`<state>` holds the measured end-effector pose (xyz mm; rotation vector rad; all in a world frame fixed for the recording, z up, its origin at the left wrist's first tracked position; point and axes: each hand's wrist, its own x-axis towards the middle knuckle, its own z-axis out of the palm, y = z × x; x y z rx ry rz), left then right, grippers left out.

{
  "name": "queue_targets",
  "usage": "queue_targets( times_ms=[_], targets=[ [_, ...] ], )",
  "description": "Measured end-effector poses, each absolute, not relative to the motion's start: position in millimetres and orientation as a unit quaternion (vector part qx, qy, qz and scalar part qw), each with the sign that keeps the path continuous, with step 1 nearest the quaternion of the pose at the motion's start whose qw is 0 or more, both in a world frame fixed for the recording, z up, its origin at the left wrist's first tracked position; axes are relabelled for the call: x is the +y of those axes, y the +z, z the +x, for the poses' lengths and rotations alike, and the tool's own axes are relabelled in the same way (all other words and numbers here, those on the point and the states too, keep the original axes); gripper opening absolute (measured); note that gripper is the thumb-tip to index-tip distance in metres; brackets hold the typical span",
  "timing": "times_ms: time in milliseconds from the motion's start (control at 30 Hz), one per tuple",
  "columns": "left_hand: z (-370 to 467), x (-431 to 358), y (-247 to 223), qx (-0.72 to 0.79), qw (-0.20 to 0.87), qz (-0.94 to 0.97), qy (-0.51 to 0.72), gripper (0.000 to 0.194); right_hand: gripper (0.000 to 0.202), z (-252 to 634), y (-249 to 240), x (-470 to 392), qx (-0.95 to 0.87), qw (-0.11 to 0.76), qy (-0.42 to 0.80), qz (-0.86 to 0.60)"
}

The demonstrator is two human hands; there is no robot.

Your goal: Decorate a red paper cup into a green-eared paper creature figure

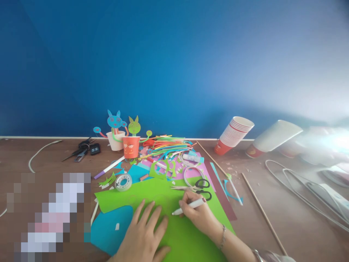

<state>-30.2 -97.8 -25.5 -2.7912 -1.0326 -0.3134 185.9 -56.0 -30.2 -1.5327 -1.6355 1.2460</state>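
Observation:
My left hand [148, 233] lies flat with fingers spread on a green paper sheet [191, 233]. In my right hand [197, 214] is a white marker [192, 205], its tip pointing left, at or just above the green sheet. Faint curved lines show on the paper beyond my left fingertips. Black-handled scissors [200, 188] lie just past my right hand. A roll of clear tape [123, 182] rests near the sheet's far left edge. Blue paper [111, 229] lies partly under the green sheet, to the left of my left hand.
Two paper cups with animal-face cutouts, one white [116, 141] and one red [131, 147], stand by the wall. Coloured pipe cleaners [169, 143] and paper scraps lie behind the sheet. Stacked paper cups [234, 135], a wooden stick [263, 213], keys [83, 149] and cables [305, 193] surround it.

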Motion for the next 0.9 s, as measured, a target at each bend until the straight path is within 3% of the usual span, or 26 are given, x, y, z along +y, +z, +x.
queue_targets(
  times_ms=[900],
  targets=[
    [-31.7,-98.9,-28.7,-0.354,0.051,-0.928,-0.106,0.047,0.024,184.2,-30.1,-53.0,-0.613,0.299,0.443,-0.582]
  ],
)
